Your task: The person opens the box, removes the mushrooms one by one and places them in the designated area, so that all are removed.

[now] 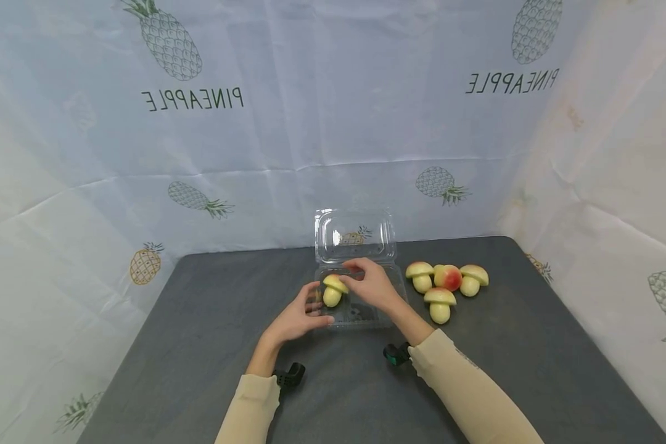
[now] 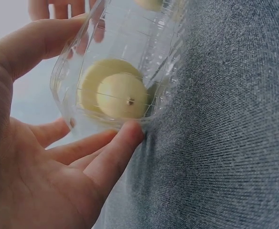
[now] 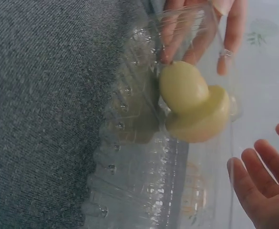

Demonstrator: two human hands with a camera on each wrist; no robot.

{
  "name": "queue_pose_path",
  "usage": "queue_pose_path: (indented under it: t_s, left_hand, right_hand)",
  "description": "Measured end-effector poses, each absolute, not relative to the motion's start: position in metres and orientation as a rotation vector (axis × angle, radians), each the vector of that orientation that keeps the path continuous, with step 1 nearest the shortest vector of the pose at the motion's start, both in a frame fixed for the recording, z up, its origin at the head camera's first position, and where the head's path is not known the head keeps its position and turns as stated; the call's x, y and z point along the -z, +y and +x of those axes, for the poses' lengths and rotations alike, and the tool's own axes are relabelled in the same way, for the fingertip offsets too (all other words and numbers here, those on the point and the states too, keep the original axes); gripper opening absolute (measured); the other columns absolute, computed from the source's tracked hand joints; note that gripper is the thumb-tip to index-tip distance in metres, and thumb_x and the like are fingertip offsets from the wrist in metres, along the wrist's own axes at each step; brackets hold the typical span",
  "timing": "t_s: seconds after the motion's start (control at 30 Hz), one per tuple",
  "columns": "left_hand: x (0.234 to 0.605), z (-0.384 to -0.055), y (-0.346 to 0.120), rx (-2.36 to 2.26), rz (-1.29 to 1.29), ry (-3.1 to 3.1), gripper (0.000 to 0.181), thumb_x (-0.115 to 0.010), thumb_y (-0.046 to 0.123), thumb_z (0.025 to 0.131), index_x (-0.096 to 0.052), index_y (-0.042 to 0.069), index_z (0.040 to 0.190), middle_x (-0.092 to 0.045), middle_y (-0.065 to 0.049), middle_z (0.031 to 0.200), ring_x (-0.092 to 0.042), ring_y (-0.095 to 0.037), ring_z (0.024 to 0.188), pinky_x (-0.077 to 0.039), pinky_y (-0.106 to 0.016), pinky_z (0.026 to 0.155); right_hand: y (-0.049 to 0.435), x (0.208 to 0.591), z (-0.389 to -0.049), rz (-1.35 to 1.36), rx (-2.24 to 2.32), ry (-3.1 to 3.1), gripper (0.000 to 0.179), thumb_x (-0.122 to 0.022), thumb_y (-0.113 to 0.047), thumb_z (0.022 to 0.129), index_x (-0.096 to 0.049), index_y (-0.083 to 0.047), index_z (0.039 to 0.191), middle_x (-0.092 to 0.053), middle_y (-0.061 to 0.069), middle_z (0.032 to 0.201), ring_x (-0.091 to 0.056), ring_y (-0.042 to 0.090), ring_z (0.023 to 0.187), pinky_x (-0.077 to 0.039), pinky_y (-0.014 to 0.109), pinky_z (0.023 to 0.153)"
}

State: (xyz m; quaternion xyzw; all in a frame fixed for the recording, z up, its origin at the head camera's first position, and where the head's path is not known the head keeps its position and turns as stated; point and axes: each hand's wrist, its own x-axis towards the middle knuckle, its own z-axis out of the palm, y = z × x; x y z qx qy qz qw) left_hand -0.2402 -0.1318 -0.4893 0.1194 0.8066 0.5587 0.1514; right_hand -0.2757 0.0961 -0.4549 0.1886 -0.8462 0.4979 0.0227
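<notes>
A clear plastic clamshell box (image 1: 361, 322) sits on the dark table with its lid (image 1: 355, 246) raised. One toy mushroom (image 1: 332, 296), pale yellow with a reddish-tinged cap, stands tilted in the left part of its base. My left hand (image 1: 296, 317) holds the box's left end, thumb at the front wall and fingers along the side; the left wrist view shows the mushroom (image 2: 122, 98) through the plastic. Above the base, my right hand (image 1: 370, 285) has its fingers loosely spread near the mushroom's cap. In the right wrist view these fingers (image 3: 268, 176) are apart from the mushroom (image 3: 191, 105).
Several more toy mushrooms (image 1: 439, 305) lie in a cluster on the table, just right of the box. One shows its red-tinted cap (image 1: 448, 277). A white pineapple-print curtain (image 1: 322, 111) hangs behind the table's back edge and along both sides.
</notes>
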Motion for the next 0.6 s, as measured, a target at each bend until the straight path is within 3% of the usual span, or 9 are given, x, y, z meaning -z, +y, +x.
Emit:
queue_pose_path:
  t_s: [0.27,0.6]
  left_hand:
    - [0.493,-0.243,-0.134,-1.604,0.353,2.306,0.092,-0.077,0.021,0.093,-0.018,0.014,0.163,-0.026,-0.025,0.160,-0.042,-0.044,0.140,-0.044,-0.057,0.108]
    - [0.492,-0.244,-0.133,-1.618,0.351,2.293,0.090,-0.077,0.019,0.093,-0.019,0.015,0.162,-0.029,-0.023,0.158,-0.043,-0.043,0.140,-0.045,-0.056,0.108]
  right_hand:
    - [0.089,0.463,-0.282,0.571,-1.497,-2.717,0.040,-0.071,-0.025,0.098,-0.065,-0.006,0.133,-0.062,0.014,0.130,-0.057,0.035,0.124,-0.050,0.053,0.101]
    - [0.080,0.470,-0.289,0.487,-1.509,-2.784,0.040,-0.072,-0.029,0.097,-0.066,-0.006,0.129,-0.062,0.012,0.129,-0.059,0.032,0.118,-0.053,0.048,0.096]
